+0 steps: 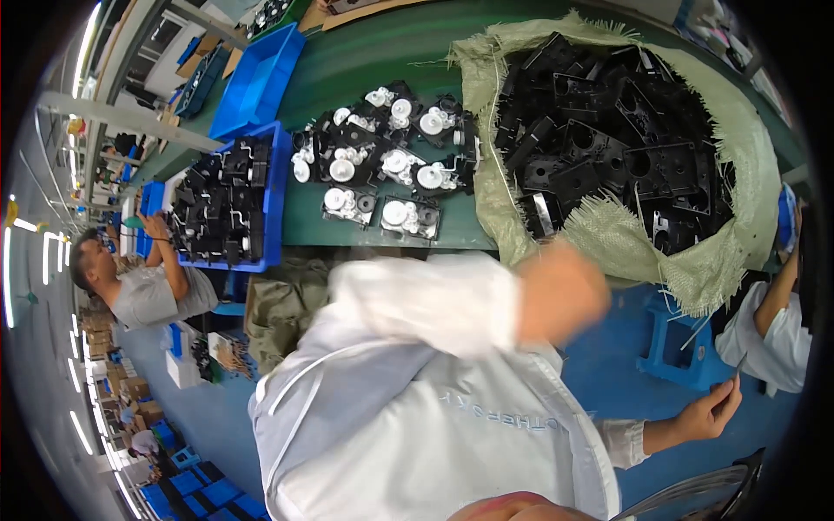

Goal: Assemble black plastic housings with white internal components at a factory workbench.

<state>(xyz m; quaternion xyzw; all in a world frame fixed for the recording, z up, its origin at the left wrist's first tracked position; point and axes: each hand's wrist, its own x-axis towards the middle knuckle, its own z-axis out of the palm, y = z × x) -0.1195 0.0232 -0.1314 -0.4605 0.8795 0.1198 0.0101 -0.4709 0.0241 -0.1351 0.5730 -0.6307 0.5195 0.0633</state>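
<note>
– Where are the two hands, and what do they do?

– The left hand (565,300) is in front of the white coat (408,408), just below the edge of the woven sack (695,260). It is only a smooth blur, so I cannot tell if it is clenched or released, or if it grasps something. The right hand (708,412) is low at the right side, over the blue floor (599,365). Its fingers are pinched together on a thin grey strip (737,369), narrow and straight, which points up.

– And the sack?

– It is pale green, of coarse woven plastic, with frayed threads along the folded rim. It lies open on the green table (382,52) and is full of black moulded plastic housings (617,130) – flat, angular, with round holes, a little glossy.

– What lies beside it?

– To the left, on the same table, is a group of black housings with white gears (382,165) – round toothed wheels on a dark base. Further left is a blue plastic crate (228,208), rectangular, filled with dark assembled parts. Under the sack stands a blue plastic stool (673,347).

– Are other people near?

– Yes. A person in a grey shirt (156,295) sits at the left by the crate, and a person's white sleeve (777,343) shows at the right edge.
</note>
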